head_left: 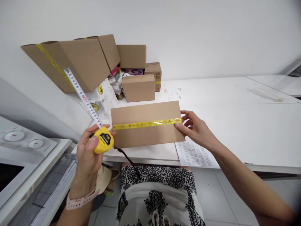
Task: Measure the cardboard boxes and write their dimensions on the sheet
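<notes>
A yellow tape measure (104,142) is gripped in my left hand (90,144), thumb on its side. Its white blade (83,95) sticks out up and to the left, and a black strap (128,158) hangs from the case. In front of me is a brown cardboard box (145,135) with yellow printed tape along its length. My right hand (194,127) pinches the box's right end, thumb on the near face and fingers behind. The fingers of my left hand are close to the box's left end; whether they touch it I cannot tell.
Several cardboard boxes (138,89) stand against the wall at the back left, with small packages and a jar among them. A printed sheet (195,153) lies on the white table (235,125), partly under the box. A white appliance with dials (21,138) stands at left.
</notes>
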`<state>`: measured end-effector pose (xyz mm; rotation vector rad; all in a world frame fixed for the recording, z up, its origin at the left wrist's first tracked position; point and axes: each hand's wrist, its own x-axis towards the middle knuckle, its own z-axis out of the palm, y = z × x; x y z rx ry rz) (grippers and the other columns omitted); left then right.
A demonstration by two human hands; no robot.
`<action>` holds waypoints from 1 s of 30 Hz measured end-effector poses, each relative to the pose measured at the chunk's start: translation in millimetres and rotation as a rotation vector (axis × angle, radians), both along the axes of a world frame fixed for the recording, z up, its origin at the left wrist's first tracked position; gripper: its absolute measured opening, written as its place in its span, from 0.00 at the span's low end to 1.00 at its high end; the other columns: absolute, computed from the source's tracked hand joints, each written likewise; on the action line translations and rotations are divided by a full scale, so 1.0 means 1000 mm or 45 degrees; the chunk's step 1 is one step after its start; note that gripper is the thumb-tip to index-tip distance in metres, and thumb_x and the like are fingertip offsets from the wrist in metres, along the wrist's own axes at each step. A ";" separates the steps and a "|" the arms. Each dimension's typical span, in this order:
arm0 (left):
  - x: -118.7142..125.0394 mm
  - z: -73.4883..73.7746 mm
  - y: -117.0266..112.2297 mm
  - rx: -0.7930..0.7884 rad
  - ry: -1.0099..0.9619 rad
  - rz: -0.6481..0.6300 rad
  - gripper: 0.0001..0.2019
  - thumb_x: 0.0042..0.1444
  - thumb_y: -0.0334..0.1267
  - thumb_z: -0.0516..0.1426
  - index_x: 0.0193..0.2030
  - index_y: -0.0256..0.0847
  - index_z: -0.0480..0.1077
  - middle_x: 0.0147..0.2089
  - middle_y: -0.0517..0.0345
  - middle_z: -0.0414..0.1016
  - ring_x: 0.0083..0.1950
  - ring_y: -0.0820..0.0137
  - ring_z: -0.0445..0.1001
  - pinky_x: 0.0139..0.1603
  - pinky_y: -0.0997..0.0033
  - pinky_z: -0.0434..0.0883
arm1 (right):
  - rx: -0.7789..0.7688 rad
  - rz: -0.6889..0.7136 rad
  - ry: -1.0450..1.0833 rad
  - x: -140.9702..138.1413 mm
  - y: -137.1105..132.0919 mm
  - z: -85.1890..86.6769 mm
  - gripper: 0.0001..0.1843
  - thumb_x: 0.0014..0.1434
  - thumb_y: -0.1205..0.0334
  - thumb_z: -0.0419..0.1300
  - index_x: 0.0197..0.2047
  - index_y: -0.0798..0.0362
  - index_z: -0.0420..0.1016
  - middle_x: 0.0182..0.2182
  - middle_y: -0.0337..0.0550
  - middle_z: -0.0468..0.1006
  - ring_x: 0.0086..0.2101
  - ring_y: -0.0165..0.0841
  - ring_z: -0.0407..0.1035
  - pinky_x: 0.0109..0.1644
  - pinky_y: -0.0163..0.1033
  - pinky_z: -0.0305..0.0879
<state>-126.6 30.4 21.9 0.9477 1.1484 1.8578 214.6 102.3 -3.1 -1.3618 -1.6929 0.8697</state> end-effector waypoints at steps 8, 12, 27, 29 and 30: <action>0.047 0.033 -0.037 -0.112 0.018 -0.166 0.16 0.47 0.40 0.67 0.43 0.43 0.75 0.44 0.53 0.82 0.36 0.62 0.82 0.30 0.70 0.77 | 0.060 -0.042 -0.029 -0.029 0.061 0.015 0.28 0.59 0.45 0.61 0.60 0.48 0.66 0.43 0.47 0.75 0.31 0.36 0.71 0.27 0.43 0.71; 0.059 0.027 -0.033 -0.528 -0.118 -0.690 0.17 0.49 0.46 0.67 0.42 0.40 0.73 0.45 0.49 0.80 0.35 0.62 0.81 0.33 0.67 0.78 | 0.372 -0.116 -0.176 -0.040 0.100 0.028 0.19 0.64 0.52 0.56 0.55 0.50 0.72 0.50 0.50 0.76 0.43 0.42 0.73 0.49 0.53 0.71; 0.067 0.029 0.034 -0.686 -0.358 -0.762 0.08 0.59 0.38 0.59 0.40 0.33 0.72 0.38 0.47 0.80 0.31 0.63 0.81 0.37 0.60 0.82 | 0.385 0.500 -0.361 -0.096 0.161 0.033 0.21 0.69 0.58 0.48 0.56 0.51 0.77 0.58 0.50 0.76 0.56 0.46 0.70 0.62 0.54 0.62; 0.068 0.028 0.032 -0.701 -0.378 -0.769 0.09 0.59 0.39 0.60 0.40 0.33 0.72 0.39 0.47 0.80 0.31 0.63 0.81 0.37 0.60 0.82 | 0.380 0.516 -0.400 -0.096 0.161 0.032 0.21 0.69 0.58 0.47 0.55 0.52 0.78 0.56 0.50 0.78 0.53 0.45 0.71 0.61 0.53 0.64; 0.069 0.026 0.029 -0.707 -0.382 -0.773 0.09 0.59 0.39 0.60 0.40 0.33 0.72 0.39 0.46 0.80 0.31 0.63 0.81 0.37 0.60 0.82 | 0.391 0.519 -0.420 -0.096 0.160 0.033 0.22 0.69 0.59 0.46 0.55 0.52 0.78 0.55 0.50 0.78 0.53 0.45 0.71 0.60 0.52 0.64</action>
